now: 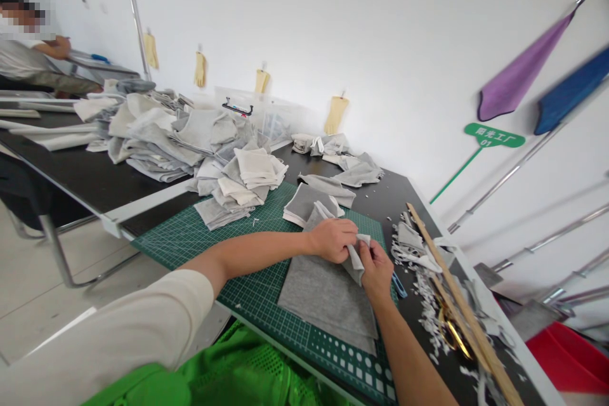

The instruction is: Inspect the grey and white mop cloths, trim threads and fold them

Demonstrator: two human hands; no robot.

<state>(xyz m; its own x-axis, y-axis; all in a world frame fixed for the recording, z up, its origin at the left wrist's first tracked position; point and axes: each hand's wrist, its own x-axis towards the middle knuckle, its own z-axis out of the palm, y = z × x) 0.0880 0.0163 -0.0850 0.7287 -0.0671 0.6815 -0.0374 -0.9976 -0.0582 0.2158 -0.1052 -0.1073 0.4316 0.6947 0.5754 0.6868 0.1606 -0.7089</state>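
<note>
Grey fabric piece (354, 261) gripped over a green gridded cutting mat (254, 292).
Its folded edge is pinched tight by the fingers of the left hand (334, 241) and, just beside, by those of the right hand (377, 266). From them, a flat grey fabric rectangle (316, 295) is spread at seven o'clock, grey-and-cream heaped cloths (166, 139) are piled at ten, and a long pale wooden strip (464, 304) is laid at four on the black counter (397, 193).
</note>
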